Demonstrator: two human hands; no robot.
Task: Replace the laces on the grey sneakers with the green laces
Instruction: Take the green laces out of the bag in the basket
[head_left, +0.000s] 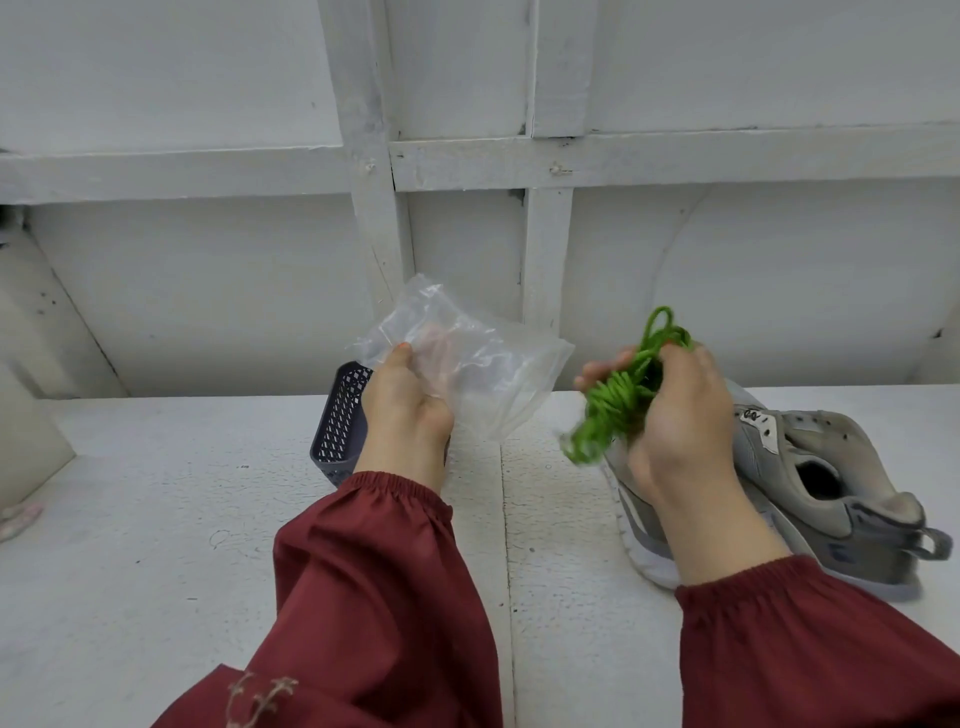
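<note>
One bundle of green laces (618, 395) is sitting bunched in the right hand (675, 415), raised above the table, with loops poking out over the fingers and a tangle hanging down toward the toe of the grey sneaker (810, 483). I am seeing that hand's fingers curled in and clamped around the middle of the coil. The sneaker is lying on the white table (156, 519) under and behind that wrist; its eyelet area is mostly hidden, so I cannot say for sure whether old laces are in it, though the opening looks bare. Only one shoe is showing clearly to me.

The left hand (405, 410) is pinching a clear plastic bag (467, 364), thumb pressed against fingers on the film, and the bag looks empty. Just behind that hand a dark mesh basket (337, 415) is standing on the table.

I am judging the risk here to be knotting: pulling one end from this loose coil could cinch the loops tight. The dangling strands could also be snagging on the shoe and dragging it.
</note>
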